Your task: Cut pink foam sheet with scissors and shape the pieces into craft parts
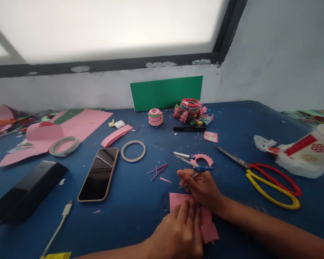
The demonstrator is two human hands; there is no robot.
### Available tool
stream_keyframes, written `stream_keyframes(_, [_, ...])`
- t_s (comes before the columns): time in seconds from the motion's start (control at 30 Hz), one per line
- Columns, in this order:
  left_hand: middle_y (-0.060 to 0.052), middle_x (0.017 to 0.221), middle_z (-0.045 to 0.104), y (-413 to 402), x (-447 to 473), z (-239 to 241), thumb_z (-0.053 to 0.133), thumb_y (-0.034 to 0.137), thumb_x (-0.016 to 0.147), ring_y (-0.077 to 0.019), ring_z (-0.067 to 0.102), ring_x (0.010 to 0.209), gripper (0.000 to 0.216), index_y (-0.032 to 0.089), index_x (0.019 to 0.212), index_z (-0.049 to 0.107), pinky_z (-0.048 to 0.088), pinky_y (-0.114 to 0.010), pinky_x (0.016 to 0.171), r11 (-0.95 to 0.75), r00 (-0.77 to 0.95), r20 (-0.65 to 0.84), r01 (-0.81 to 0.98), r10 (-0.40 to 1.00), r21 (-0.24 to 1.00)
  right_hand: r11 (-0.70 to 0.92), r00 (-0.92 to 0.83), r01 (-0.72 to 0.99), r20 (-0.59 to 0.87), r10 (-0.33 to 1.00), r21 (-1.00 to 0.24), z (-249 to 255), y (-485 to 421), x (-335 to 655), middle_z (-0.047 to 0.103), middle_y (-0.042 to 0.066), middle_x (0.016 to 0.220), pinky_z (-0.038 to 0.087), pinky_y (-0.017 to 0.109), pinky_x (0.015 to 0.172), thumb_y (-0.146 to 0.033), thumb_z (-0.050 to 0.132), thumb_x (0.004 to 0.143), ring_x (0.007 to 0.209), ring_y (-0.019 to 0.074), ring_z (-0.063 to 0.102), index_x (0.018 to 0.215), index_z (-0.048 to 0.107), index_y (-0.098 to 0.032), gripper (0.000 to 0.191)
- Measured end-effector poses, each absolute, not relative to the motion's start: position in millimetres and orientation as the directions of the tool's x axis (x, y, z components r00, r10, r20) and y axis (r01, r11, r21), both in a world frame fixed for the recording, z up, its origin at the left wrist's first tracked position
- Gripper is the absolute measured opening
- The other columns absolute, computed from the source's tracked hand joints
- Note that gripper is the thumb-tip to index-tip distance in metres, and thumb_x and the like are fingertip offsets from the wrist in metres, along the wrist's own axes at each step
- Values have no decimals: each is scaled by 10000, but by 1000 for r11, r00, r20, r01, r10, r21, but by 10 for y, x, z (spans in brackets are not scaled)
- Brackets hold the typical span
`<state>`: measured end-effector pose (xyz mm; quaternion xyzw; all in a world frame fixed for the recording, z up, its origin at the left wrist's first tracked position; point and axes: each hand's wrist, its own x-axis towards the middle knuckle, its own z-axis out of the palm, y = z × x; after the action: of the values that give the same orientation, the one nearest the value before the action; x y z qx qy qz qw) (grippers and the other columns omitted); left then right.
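My left hand [181, 230] lies flat with fingers stretched out, pressing down a small pink paper piece [178, 199] on the blue table [129, 212]. My right hand [202, 187] is closed around a thin pen or pencil, its tip near the pink paper. Just beyond the right hand lies a blue-and-silver drawing compass [191, 160] beside a pink scalloped paper cutout [203, 158]. More pink paper scraps [209, 230] sit under and beside my left hand.
Red-and-yellow scissors [270, 180] lie to the right, near a white plastic bag [307, 154]. A phone [99, 173], tape rings [133, 150], a black box [24, 194] and a white cable [59, 223] lie left. Paper flower stacks [190, 109], a black marker [189, 128] and green card [166, 92] stand behind.
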<state>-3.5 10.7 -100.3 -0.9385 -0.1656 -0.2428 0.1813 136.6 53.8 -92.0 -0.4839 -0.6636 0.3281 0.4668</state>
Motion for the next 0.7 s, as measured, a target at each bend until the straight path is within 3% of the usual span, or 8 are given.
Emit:
stream_keyframes(0.1, [-125,938,699,92,-30,-996,373,79,801,-218,644,849,315,39,942,652,464,-298,741,-876,808,550,406,211,-261,324,-103,351,308,946,-878,-903,535,1377,449,-42,437,346,192,418,-464,407,892,388,76,446,528,515,-166,483])
stream_keyframes(0.2, [-125,915,703,76,-26,-999,384,63,785,-215,643,825,302,46,918,654,462,-287,688,-876,805,556,406,208,-261,399,-189,457,351,917,-795,-806,554,1436,441,-36,433,327,195,431,-509,338,905,399,75,443,495,468,-170,547])
stream_keyframes(0.33, [-127,897,703,76,-21,-995,378,73,794,-220,640,814,293,53,898,651,461,-290,662,-882,813,544,396,207,-255,483,-329,739,374,867,-470,-620,586,1561,448,-18,381,219,232,414,-591,206,901,360,81,431,438,438,-168,668])
stream_keyframes(0.47, [-128,872,700,76,-19,-979,365,69,804,-223,639,787,292,44,900,639,464,-289,623,-888,807,552,393,210,-237,473,-406,869,340,849,-143,-572,563,1606,622,44,496,187,261,439,-604,144,897,446,137,564,520,569,-169,715])
stream_keyframes(0.6, [-138,862,688,76,-26,-959,377,77,802,-226,629,776,264,43,889,624,471,-290,600,-904,817,526,383,236,-190,474,-465,881,215,859,11,-591,572,1491,679,66,614,237,250,457,-557,300,900,569,196,640,653,619,-169,560])
stream_keyframes(0.7, [-135,867,668,91,-21,-934,421,106,810,-218,611,785,210,57,889,610,490,-297,644,-932,864,419,350,281,-96,453,-454,891,68,888,29,-539,632,1377,690,94,686,287,255,473,-520,461,855,644,243,654,732,623,-149,423])
